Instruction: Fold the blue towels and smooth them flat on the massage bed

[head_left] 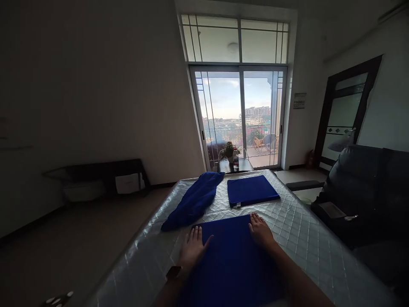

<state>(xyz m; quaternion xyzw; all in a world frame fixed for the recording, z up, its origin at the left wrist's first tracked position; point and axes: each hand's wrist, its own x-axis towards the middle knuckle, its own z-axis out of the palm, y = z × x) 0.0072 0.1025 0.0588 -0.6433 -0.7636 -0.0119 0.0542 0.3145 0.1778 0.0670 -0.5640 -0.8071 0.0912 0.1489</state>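
A blue cloth (228, 260) lies flat in front of me on a table with a silvery quilted cover (306, 238). My left hand (194, 247) rests on the cloth's left edge, fingers stretched and thumb spread. On its far right corner lies my right hand (260, 230), palm down, with the fingers extended. Beyond the hands, to the right, is a neatly folded blue cloth (252, 189) with a small white tag. A loose, crumpled blue cloth (194, 202) lies at the far left of the table.
Past the table's far end stands a small table (244, 166) with a potted plant (230, 150) and a bottle (235, 158), before sliding glass doors (220, 106). A black sofa (377, 187) flanks the right side. A dark low shelf (105, 175) stands along the left wall.
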